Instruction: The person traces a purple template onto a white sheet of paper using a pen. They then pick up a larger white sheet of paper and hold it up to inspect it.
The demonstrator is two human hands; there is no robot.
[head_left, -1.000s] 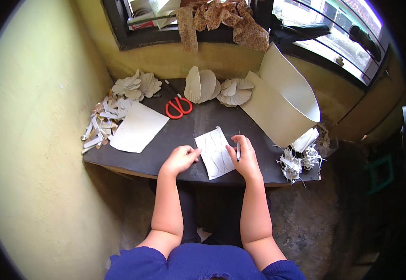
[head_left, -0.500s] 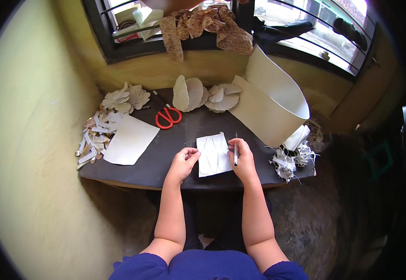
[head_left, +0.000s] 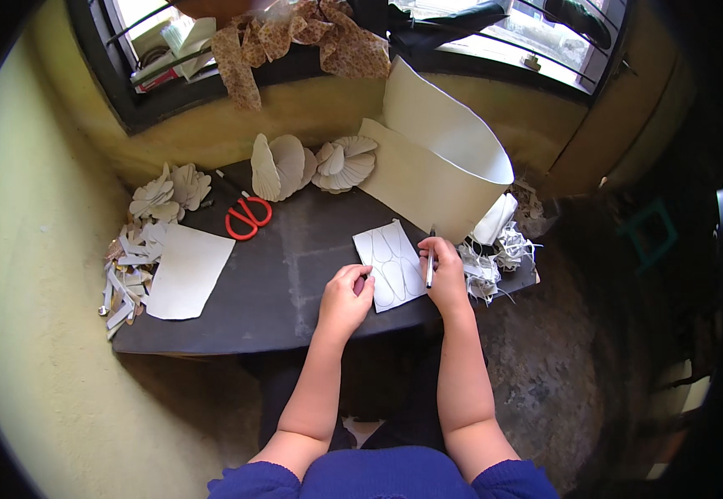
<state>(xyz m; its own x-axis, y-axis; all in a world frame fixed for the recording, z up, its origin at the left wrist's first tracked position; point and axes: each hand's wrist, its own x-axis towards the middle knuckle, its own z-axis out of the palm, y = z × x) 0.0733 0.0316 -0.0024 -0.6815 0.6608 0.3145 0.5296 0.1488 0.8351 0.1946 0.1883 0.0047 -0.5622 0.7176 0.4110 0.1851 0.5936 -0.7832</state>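
Observation:
A small white sheet (head_left: 391, 264) with several elongated rounded outlines drawn on it lies slightly tilted on the dark table. At its left edge, my left hand (head_left: 347, 301) is closed, with curled thumb and forefinger overlapping the border. My right hand (head_left: 447, 279) is at the right edge, its fingers wrapped around a pen (head_left: 430, 270) that stands nearly upright, dark end down. How firmly either hand grips the sheet is partly hidden by the fingers.
Red-handled scissors (head_left: 248, 218) lie beyond my left hand. A larger white sheet (head_left: 188, 274) and cut strips (head_left: 124, 279) are at left. Stacked cut pieces (head_left: 282, 166) stand at the back. A curled cream sheet (head_left: 436, 183) and shredded scraps (head_left: 485, 270) are at right.
My view has shifted, so the table's things appear further left. The drawn sheet has turned slightly and sits further right on the table, with both hands still beside it.

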